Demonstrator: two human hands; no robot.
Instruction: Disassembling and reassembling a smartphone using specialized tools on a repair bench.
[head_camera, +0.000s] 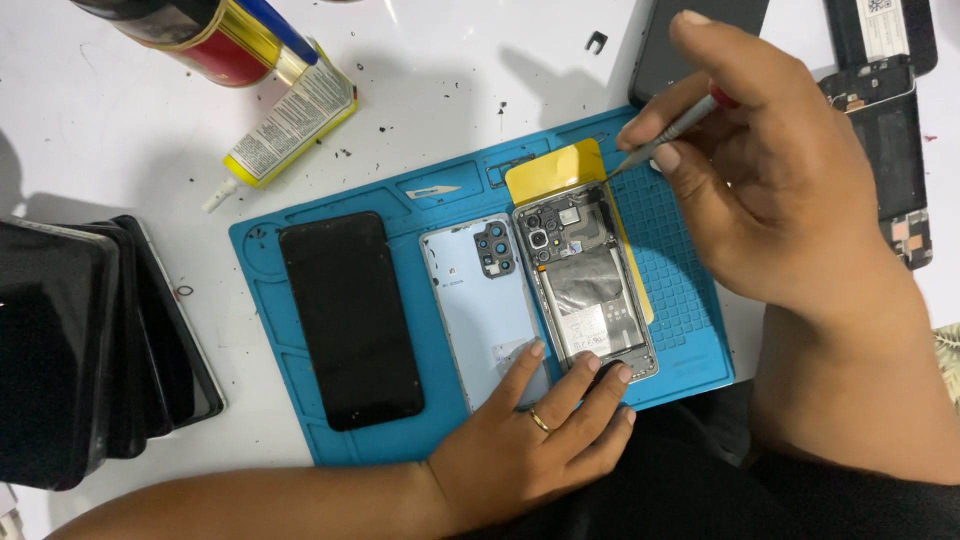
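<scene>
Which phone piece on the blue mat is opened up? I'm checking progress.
The opened phone body at the mat's right end, circuitry exposed, under both hands; the others show a black screen and a light-blue cover.

Blue mat (330, 450), yellow sheet (555, 172), pale-blue cover (485, 310)

You are looking straight down at a white tabletop (120, 130), glossy and evenly lit from above, so that soft grey shadows fall toward the upper left of whatever stands on it. Small dark specks and crumbs are scattered over the white surface near the top centre. A blue work mat (300, 400) with moulded compartments along its upper edge and a ribbed grid on its right part lies across the middle of the table, tilted slightly so its right end sits higher. You can see no wall, floor or window; the table fills the view to every edge, with only a dark area at the bottom right.
</scene>
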